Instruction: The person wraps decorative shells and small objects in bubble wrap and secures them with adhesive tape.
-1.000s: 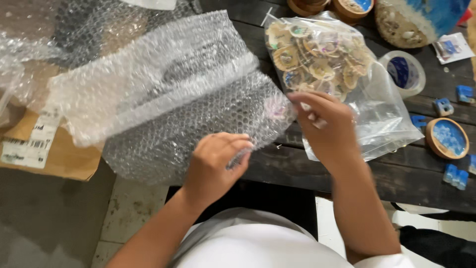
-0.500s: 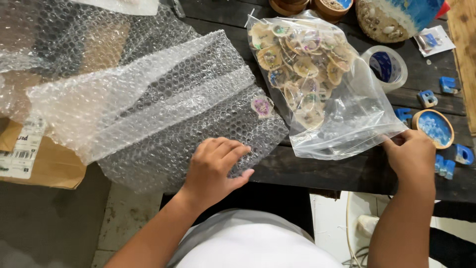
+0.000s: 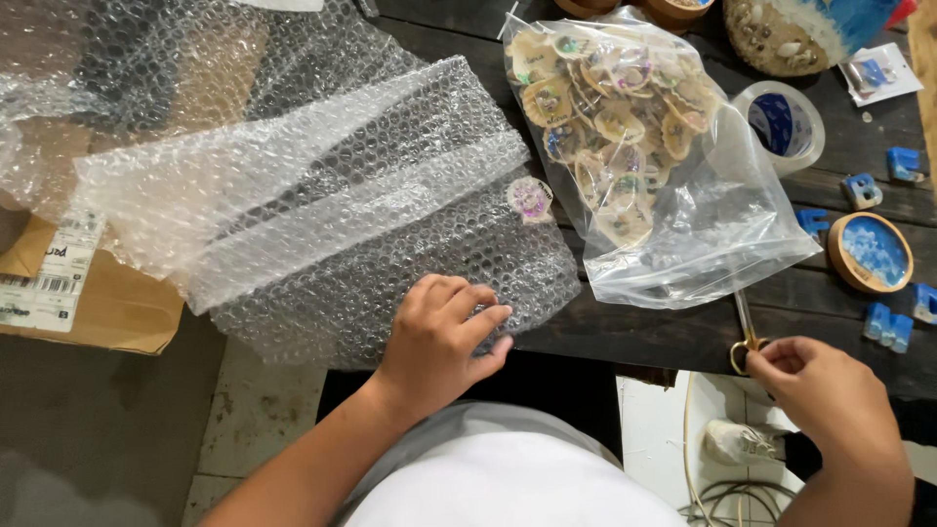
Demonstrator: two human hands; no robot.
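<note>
Your left hand (image 3: 439, 337) presses spread fingers flat on the bubble wrap (image 3: 390, 234); your right hand (image 3: 820, 390) fingers pinch the scissors (image 3: 747, 337) at the counter (image 3: 625, 337) edge.

The scene is viewed from one head-worn camera, aimed steeply down and slightly forward from close above. A dark wooden table (image 3: 683, 337) is framed across the far and right parts, floor at near left. No second view is provided.
</note>
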